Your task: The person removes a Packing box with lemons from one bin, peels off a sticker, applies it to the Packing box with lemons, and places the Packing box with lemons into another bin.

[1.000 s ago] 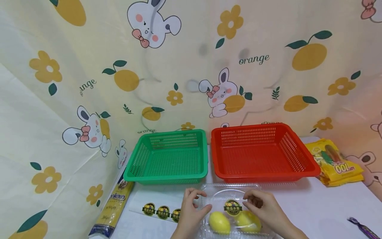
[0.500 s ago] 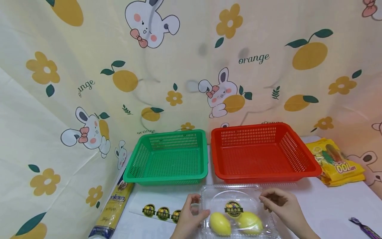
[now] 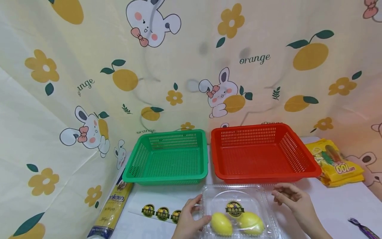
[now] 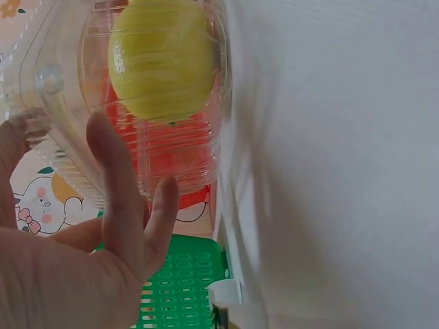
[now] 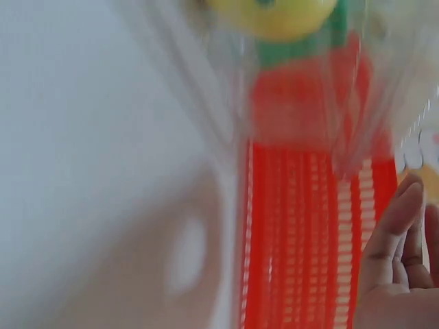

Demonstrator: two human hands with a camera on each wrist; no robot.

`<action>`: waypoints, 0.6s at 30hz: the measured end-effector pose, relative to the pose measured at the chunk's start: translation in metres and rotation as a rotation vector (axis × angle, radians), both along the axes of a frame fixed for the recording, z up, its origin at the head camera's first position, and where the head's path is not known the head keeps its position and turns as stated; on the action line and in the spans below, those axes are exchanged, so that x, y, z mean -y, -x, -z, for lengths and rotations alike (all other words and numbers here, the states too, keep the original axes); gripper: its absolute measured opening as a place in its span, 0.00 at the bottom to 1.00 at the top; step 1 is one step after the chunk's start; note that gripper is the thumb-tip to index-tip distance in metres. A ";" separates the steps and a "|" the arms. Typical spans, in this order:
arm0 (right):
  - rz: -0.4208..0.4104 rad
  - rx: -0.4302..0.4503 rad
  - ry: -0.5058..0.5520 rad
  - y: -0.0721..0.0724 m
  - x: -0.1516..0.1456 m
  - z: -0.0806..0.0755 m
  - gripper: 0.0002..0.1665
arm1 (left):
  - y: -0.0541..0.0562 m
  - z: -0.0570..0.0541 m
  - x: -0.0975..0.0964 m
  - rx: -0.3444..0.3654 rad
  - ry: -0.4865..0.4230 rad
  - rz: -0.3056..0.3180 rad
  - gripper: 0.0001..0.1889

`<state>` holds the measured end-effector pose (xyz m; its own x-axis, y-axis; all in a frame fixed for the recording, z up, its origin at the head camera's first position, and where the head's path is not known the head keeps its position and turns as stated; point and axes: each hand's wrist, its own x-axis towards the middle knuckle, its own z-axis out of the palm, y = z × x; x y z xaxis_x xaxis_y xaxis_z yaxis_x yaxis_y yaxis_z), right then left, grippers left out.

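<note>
A clear plastic fruit box [image 3: 238, 196], lid down, lies on the white table before the red basket. Two yellow lemons [image 3: 221, 224] show through it, and a round dark label [image 3: 234, 208] sits on its lid. My left hand [image 3: 191, 217] holds the box's left edge, thumb over the lid's edge and fingers along the side. In the left wrist view the fingers [image 4: 113, 171] lie loosely against the clear wall. To the right of the box, my right hand [image 3: 295, 202] is apart from it, fingers loosely bent with nothing between them.
Behind the box stand a green basket [image 3: 167, 181] and a red basket [image 3: 265, 179]. A backing sheet of round labels [image 3: 162, 213] and a gold pasta bag [image 3: 110, 210] lie left. Yellow snack packs [image 3: 337, 166] and a purple wrapped stick [image 3: 364, 228] lie right.
My right hand has moved right, from above the lid past the box's right edge. My left hand has closed in on the left edge, and the box has shifted slightly right.
</note>
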<state>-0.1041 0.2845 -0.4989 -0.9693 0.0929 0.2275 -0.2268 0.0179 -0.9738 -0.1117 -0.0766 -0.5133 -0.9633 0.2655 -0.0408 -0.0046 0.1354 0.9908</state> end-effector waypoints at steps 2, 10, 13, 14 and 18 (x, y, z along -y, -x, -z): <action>0.018 0.000 0.053 0.002 -0.008 0.001 0.13 | 0.001 0.000 0.001 -0.002 0.003 0.006 0.39; 0.130 0.006 0.173 0.007 -0.044 0.002 0.25 | 0.003 0.000 0.001 0.012 0.029 0.014 0.38; 0.174 -0.021 0.189 0.010 -0.057 0.005 0.27 | 0.003 0.001 0.001 0.003 0.036 0.017 0.38; 0.193 -0.018 0.187 0.010 -0.060 0.006 0.27 | 0.003 0.001 0.001 0.005 0.036 0.017 0.39; 0.266 0.015 0.180 0.015 -0.072 0.008 0.29 | 0.003 0.001 0.002 0.021 0.029 0.015 0.39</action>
